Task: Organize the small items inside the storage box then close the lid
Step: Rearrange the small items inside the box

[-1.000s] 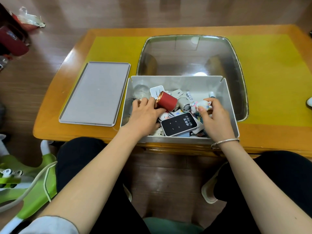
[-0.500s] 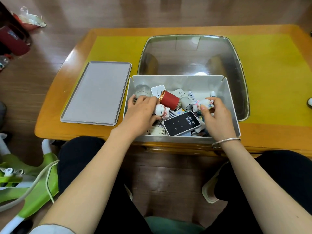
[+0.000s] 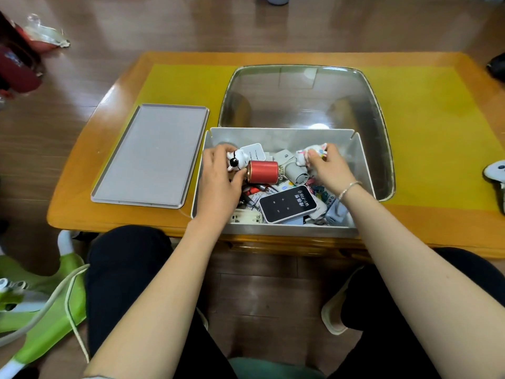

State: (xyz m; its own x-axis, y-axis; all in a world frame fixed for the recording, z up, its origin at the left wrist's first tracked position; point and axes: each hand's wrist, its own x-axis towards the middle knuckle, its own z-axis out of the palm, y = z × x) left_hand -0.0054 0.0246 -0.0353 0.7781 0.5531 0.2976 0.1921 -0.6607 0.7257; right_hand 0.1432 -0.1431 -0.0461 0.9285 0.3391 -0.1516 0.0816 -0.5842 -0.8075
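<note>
In the box [image 3: 276, 229] on the desk [image 3: 109, 209], the left hand [image 3: 218, 179] is pinching a white toy [image 3: 237, 160] and the right hand [image 3: 329, 166] another figurine [image 3: 306, 155]; loose fingers could be dropping them onto the red can [image 3: 263, 172], while the lid [image 3: 151, 155] is lying left, off.

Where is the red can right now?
In the head view, the red can lies on its side inside the storage box, left of middle, beside the left hand and behind the black WiFi device.
</note>
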